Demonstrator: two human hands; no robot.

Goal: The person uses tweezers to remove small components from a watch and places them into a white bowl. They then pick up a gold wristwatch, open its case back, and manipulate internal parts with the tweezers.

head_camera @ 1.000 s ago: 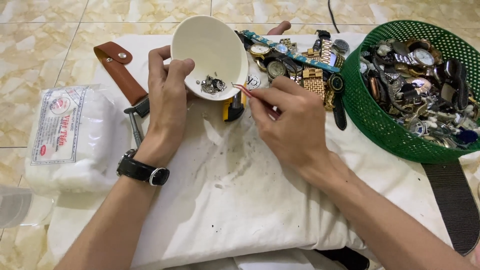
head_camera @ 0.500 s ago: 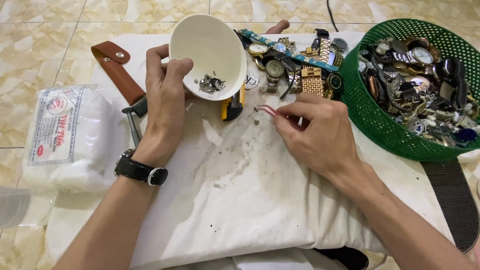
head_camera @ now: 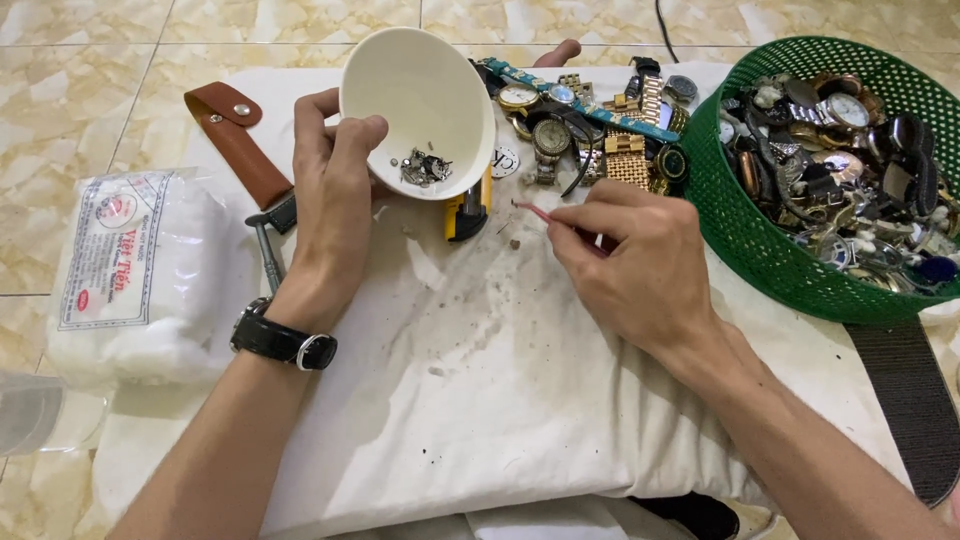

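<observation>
Cloth: a white, stained cloth [head_camera: 480, 400] covers the work surface on the tiled floor; small dark specks lie on it.
Wrist: a black wristwatch [head_camera: 282, 341] sits on the left forearm.
Left hand: the left hand [head_camera: 335, 215] has its grip closed on the rim of a white bowl [head_camera: 415, 90], thumb over the edge, and tips it toward the camera.
Bowl contents: a small heap of tiny metal parts [head_camera: 422, 167] lies at the bowl's lower lip, just above the cloth.
Right hand: the right hand [head_camera: 640, 260] pinches a thin red-tipped tool [head_camera: 545, 214], its point low over the cloth, just right of the bowl.
Near the bowl: a yellow and black tool [head_camera: 467, 215] lies partly under the bowl; a brown leather pouch [head_camera: 238, 140] and a grey metal tool [head_camera: 268, 250] lie to the left.
Left edge: a white packet in clear wrap [head_camera: 130, 275].
Far side: loose watches [head_camera: 590, 130] lie in a row; a green basket [head_camera: 770, 250] at the right is full of more watches.
Risk: the bowl looks tilted steeply, so the parts may slide out over the lip and scatter among the specks on the cloth.
Second risk: the tool tip may flick a small piece off the cloth onto the floor.
</observation>
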